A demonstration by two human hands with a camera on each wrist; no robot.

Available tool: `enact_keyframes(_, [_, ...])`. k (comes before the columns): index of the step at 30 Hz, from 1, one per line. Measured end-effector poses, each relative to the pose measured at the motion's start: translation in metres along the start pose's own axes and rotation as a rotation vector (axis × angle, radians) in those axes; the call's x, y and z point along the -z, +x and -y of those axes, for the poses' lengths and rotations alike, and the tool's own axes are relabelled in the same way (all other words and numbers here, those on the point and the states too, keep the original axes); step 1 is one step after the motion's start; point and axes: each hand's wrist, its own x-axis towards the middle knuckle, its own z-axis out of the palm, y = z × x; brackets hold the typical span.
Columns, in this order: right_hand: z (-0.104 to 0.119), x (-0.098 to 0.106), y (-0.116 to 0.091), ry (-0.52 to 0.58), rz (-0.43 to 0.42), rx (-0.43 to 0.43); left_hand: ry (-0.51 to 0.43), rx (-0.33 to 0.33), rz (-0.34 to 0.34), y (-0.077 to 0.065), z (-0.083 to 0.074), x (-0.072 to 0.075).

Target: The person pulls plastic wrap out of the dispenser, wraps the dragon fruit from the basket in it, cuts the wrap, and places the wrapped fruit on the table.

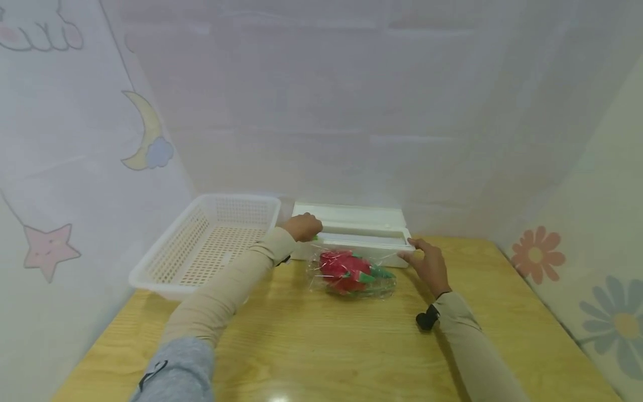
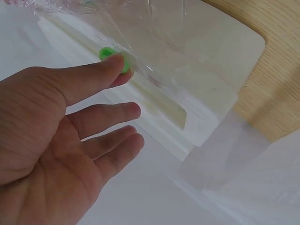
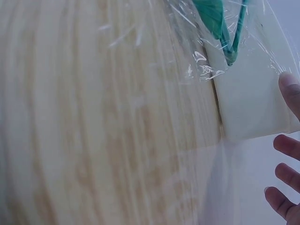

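A long white cling film dispenser [image 1: 361,255] lies crosswise at the back of the table, its lid [image 1: 351,214] raised behind it. At its left end my left hand [image 1: 303,226] pinches a small green slide cutter [image 2: 107,52] between thumb and index finger; the other fingers are spread. My right hand [image 1: 428,264] holds the dispenser's right end, thumb on its front and fingers around the corner. A red dragon fruit [image 1: 344,273] with green tips lies against the dispenser's front under crinkled clear cling film [image 1: 385,286].
A white plastic basket [image 1: 166,287] with a lattice bottom stands at the left, close to the left forearm. The wooden table [image 1: 321,346] meets pale fabric walls at the back and sides.
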Motion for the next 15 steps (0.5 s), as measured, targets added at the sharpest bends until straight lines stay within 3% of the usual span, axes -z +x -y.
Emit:
enact_keyframes(7, [0.008, -0.007, 0.005, 0.005, 0.016, 0.001, 0.036, 0.058, -0.009, -0.014, 0.009, 0.0])
enact_keyframes(15, [0.004, 0.003, 0.006, 0.001, 0.014, -0.013, 0.069, 0.115, -0.071, -0.026, 0.01, 0.004])
